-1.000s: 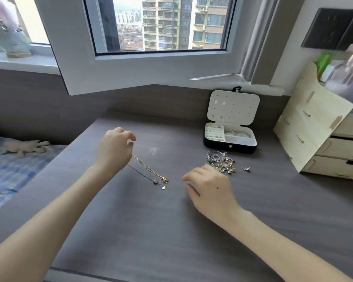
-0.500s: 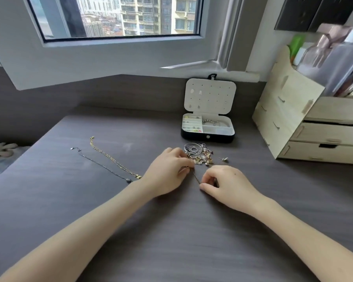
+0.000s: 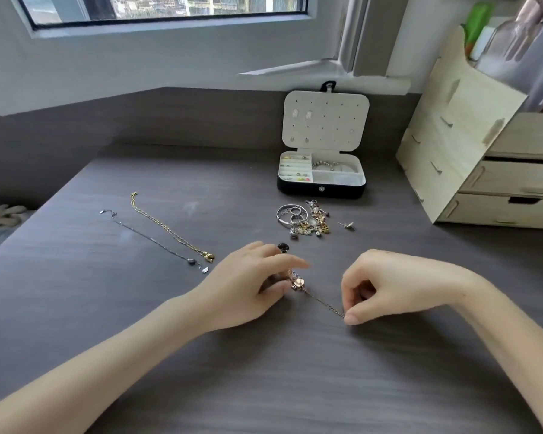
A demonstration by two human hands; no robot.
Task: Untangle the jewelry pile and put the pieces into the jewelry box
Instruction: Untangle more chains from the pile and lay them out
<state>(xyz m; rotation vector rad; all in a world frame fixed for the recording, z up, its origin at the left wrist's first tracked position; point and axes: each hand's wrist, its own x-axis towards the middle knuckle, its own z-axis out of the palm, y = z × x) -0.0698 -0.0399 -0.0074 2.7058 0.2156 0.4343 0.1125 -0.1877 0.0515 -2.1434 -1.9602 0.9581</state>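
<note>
Our left hand (image 3: pixel 251 283) pinches the charm end of a thin rose-gold chain (image 3: pixel 323 303), thumb and fingers curled around the little cluster. Our right hand (image 3: pixel 392 283) nips the other end between thumb and forefinger, with the other fingers folded in. The chain runs straight and slanted between the hands, close to the desk (image 3: pixel 264 371). Beyond the hands we see the jewelry pile (image 3: pixel 308 219), silver rings tangled with gold charms, and behind it the jewelry box (image 3: pixel 322 180) stands open. Left of our left hand, a gold chain (image 3: pixel 170 228) and a dark chain (image 3: pixel 151 238) lie stretched out side by side.
</note>
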